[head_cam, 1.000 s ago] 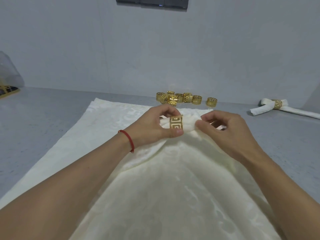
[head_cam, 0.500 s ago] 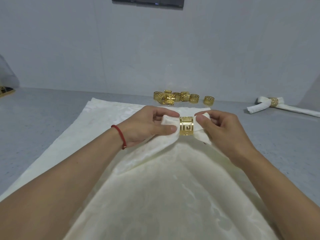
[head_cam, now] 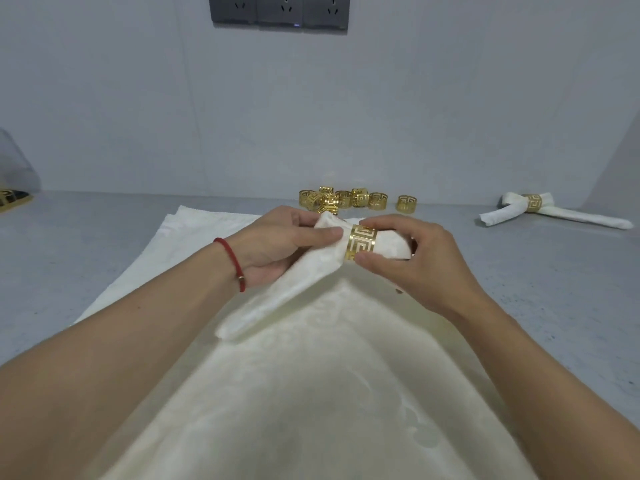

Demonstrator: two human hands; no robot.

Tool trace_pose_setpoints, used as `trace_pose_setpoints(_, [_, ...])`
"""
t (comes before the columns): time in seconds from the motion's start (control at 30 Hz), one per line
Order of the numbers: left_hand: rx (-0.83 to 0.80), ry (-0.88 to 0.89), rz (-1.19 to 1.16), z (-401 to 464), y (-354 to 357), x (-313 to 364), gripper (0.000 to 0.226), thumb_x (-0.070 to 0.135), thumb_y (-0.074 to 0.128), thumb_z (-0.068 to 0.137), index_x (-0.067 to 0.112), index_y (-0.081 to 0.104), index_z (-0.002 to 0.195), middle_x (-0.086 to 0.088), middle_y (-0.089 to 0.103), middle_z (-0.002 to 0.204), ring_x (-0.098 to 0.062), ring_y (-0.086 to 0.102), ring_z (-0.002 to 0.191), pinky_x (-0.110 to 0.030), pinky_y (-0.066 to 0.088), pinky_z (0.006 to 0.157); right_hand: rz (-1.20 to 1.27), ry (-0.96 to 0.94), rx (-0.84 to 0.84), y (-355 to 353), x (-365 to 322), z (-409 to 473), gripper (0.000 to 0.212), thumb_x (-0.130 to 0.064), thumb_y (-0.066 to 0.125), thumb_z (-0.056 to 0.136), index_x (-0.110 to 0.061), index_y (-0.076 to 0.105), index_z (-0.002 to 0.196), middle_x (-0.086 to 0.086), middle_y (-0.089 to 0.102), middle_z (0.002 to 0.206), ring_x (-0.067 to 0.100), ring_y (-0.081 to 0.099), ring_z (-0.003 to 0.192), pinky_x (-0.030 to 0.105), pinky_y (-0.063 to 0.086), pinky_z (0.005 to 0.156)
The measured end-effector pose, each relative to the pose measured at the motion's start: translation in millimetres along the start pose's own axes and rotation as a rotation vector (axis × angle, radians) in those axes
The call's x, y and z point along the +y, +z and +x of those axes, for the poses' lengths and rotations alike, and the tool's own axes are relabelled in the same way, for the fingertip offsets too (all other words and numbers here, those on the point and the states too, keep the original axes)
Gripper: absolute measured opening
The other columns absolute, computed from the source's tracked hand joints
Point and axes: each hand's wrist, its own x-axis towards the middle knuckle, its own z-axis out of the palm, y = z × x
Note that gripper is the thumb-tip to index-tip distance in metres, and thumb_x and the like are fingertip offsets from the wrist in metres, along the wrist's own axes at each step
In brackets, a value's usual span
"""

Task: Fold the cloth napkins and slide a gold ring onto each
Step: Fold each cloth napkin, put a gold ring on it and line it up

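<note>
A rolled cream napkin (head_cam: 304, 282) is lifted a little above a stack of flat cream napkins (head_cam: 311, 393). A gold ring (head_cam: 361, 243) with a cut-out key pattern sits around the roll near its folded far end. My left hand (head_cam: 277, 247) grips the folded end left of the ring, thumb on top. My right hand (head_cam: 408, 261) pinches the ring between thumb and fingers. The roll's loose ends trail down toward the lower left.
Several loose gold rings (head_cam: 353, 199) lie in a cluster by the wall behind my hands. A finished ringed napkin (head_cam: 540, 211) rests at the far right on the grey table (head_cam: 86, 244). A clear bag (head_cam: 17, 168) sits at the far left.
The ring has passed from my left fingers to my right hand and slid further along the roll. My left hand now holds the folded end, and the roll is lifted.
</note>
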Motion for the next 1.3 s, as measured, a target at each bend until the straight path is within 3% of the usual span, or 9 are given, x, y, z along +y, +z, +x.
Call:
trace_pose_setpoints(0.2, [0.083, 0.057, 0.092, -10, 12, 16, 0.039, -0.014, 0.066, 0.082, -0.005, 0.066, 0.120, -0.020, 0.071, 0.116, -0.029, 0.069, 0.102, -0.035, 0.056, 0.092, 0.193, 0.030, -0.035, -8, -6, 0, 0.029, -0.031, 0.089, 0.078, -0.029, 0.080, 0.106, -0.010, 0.078, 0.104, 0.010, 0.074, 0.091, 0.028, 0.058, 0.078])
trace_pose_setpoints(0.33, [0.130, 0.052, 0.067, -11, 27, 25, 0.048, -0.021, 0.065, 0.080, -0.003, 0.064, 0.124, -0.022, 0.066, 0.126, -0.028, 0.066, 0.106, -0.036, 0.054, 0.093, 0.302, 0.057, -0.077, -19, -18, -1, 0.027, -0.023, 0.087, 0.081, -0.025, 0.081, 0.107, -0.007, 0.080, 0.098, 0.006, 0.073, 0.083, 0.017, 0.054, 0.071])
trace_pose_setpoints(0.63, [0.105, -0.098, 0.130, 12, 76, 25, 0.030, 0.014, 0.071, 0.089, -0.009, 0.069, 0.109, -0.012, 0.075, 0.097, -0.016, 0.071, 0.078, -0.022, 0.058, 0.068, -0.037, 0.162, -0.151, -94, -20, -6, 0.031, -0.046, 0.084, 0.080, -0.033, 0.077, 0.107, -0.006, 0.077, 0.099, 0.015, 0.073, 0.090, 0.027, 0.056, 0.072])
trace_pose_setpoints(0.77, [0.120, -0.100, 0.173, 48, 119, 3, 0.015, 0.008, 0.072, 0.089, -0.002, 0.065, 0.081, -0.009, 0.069, 0.082, -0.011, 0.067, 0.062, -0.018, 0.055, 0.060, -0.342, 0.247, -0.103, -141, 7, -10, 0.042, -0.064, 0.073, 0.082, -0.029, 0.072, 0.104, -0.011, 0.071, 0.097, 0.005, 0.066, 0.087, 0.028, 0.051, 0.078])
trace_pose_setpoints(0.83, [0.146, -0.092, 0.196, 76, 143, -8, 0.018, 0.007, 0.073, 0.088, -0.002, 0.064, 0.075, -0.012, 0.072, 0.085, -0.015, 0.069, 0.066, -0.024, 0.058, 0.065, -0.286, 0.271, -0.108, -173, 21, -16, 0.037, -0.052, 0.061, 0.096, -0.016, 0.073, 0.093, -0.013, 0.066, 0.084, 0.002, 0.058, 0.072, 0.023, 0.044, 0.070])
trace_pose_setpoints(0.93, [0.114, -0.105, 0.273, 115, 181, -21, 0.018, 0.010, 0.073, 0.089, -0.008, 0.068, 0.090, -0.022, 0.073, 0.103, -0.027, 0.067, 0.084, -0.041, 0.058, 0.089, -0.312, 0.290, -0.034, -217, 54, -22, 0.023, -0.030, 0.061, 0.100, -0.015, 0.077, 0.097, -0.003, 0.074, 0.087, 0.003, 0.059, 0.070, 0.020, 0.043, 0.067])
trace_pose_setpoints(1.03, [0.153, -0.059, 0.506, 157, 219, -33, 0.024, 0.021, 0.069, 0.092, 0.003, 0.060, 0.079, -0.016, 0.066, 0.079, -0.024, 0.058, 0.069, -0.032, 0.049, 0.069, -0.363, 0.319, 0.079, -248, 99, -19, 0.015, -0.030, 0.066, 0.097, -0.022, 0.078, 0.100, 0.000, 0.077, 0.092, 0.011, 0.065, 0.081, 0.034, 0.050, 0.079])
trace_pose_setpoints(1.17, [0.217, 0.022, 0.606, 206, 267, -42, 0.030, 0.023, 0.062, 0.094, 0.012, 0.067, 0.122, -0.004, 0.069, 0.089, -0.014, 0.064, 0.074, -0.016, 0.043, 0.056, -0.551, 0.344, 0.268, -271, 150, -6, 0.020, -0.026, 0.061, 0.098, -0.021, 0.074, 0.112, -0.001, 0.075, 0.102, 0.020, 0.066, 0.097, 0.034, 0.049, 0.083])
trace_pose_setpoints(1.3, [0.282, 0.063, 0.671, 263, 293, -53, 0.028, 0.030, 0.069, 0.089, 0.010, 0.067, 0.108, -0.006, 0.064, 0.115, -0.021, 0.065, 0.102, -0.022, 0.047, 0.078, -0.708, 0.346, 0.440, -284, 194, 15, 0.023, -0.026, 0.054, 0.101, -0.020, 0.069, 0.118, 0.009, 0.073, 0.112, 0.036, 0.063, 0.108, 0.046, 0.048, 0.094])
